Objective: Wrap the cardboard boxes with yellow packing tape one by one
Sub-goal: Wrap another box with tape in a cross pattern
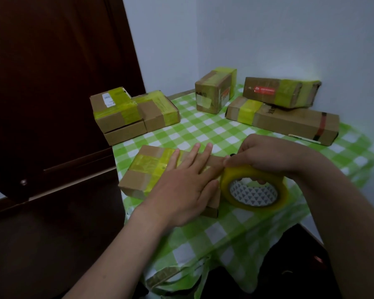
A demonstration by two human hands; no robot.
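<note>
- Green-checked tablecloth [203, 130] lies under both your hands.
- Your left hand [181, 190] presses straight fingers flat on the box [138, 175], at 6 o'clock on the table.
- Your right hand [268, 156] curls round the tape roll [229, 178], at the box's 3 o'clock edge.
- Cardboard looks light, stiff and likely to slide, so press its top and hold the roll through its core.
- Other boxes [121, 108] sit from 10 to 2 o'clock.
</note>
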